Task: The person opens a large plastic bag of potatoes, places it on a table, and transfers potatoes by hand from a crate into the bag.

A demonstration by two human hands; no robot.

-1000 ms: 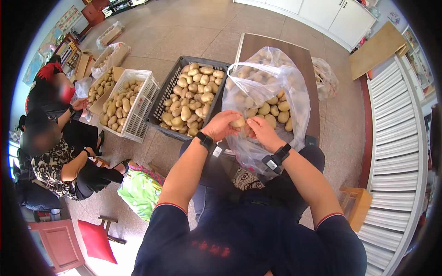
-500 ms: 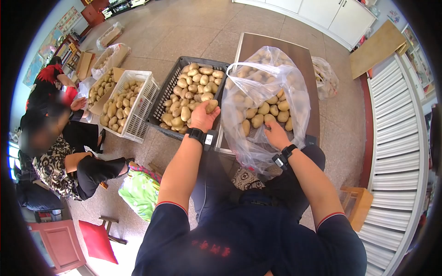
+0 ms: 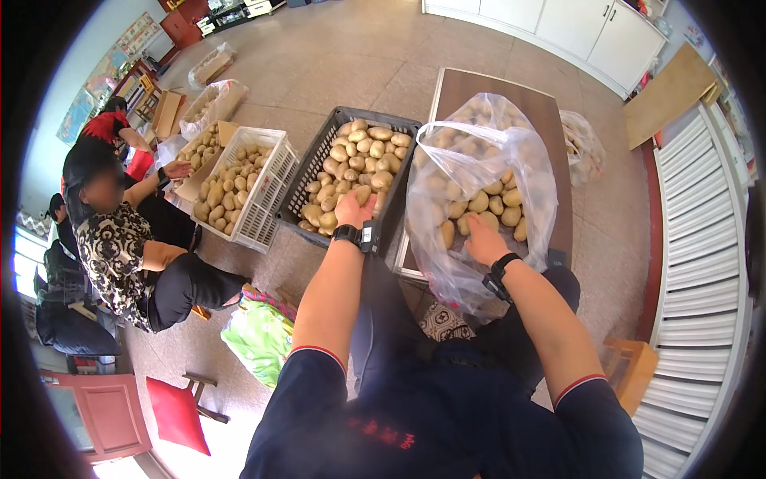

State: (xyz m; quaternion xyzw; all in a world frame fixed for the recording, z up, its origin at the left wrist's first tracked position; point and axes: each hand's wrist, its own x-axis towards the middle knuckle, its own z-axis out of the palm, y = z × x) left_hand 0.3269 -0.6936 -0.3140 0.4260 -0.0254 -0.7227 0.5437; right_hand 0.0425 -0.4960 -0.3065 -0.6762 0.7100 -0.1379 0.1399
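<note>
My left hand (image 3: 355, 211) is over the near edge of the black crate (image 3: 301, 177), its fingers round a potato (image 3: 363, 195). Many potatoes (image 3: 359, 152) fill that crate. To the right, my right hand (image 3: 483, 239) reaches into the opening of a clear plastic bag (image 3: 431, 172). Its fingertips touch a potato (image 3: 479, 201) or lie just beside one; whether they grip it cannot be made out. More potatoes show in the bag, which rests on a brown table (image 3: 550, 120).
A white crate of potatoes (image 3: 275, 199) and a cardboard box (image 3: 191, 185) stand to the left, beside two seated people. A green cloth bundle (image 3: 259, 339) lies near my left arm. Another plastic bag (image 3: 586, 148) sits right of the table. A wooden stool (image 3: 634, 374) is at the right.
My hands were together over the bag with a potato. The left moved to the black crate with a potato, while the right went into the bag's opening. The view has shifted slightly.
</note>
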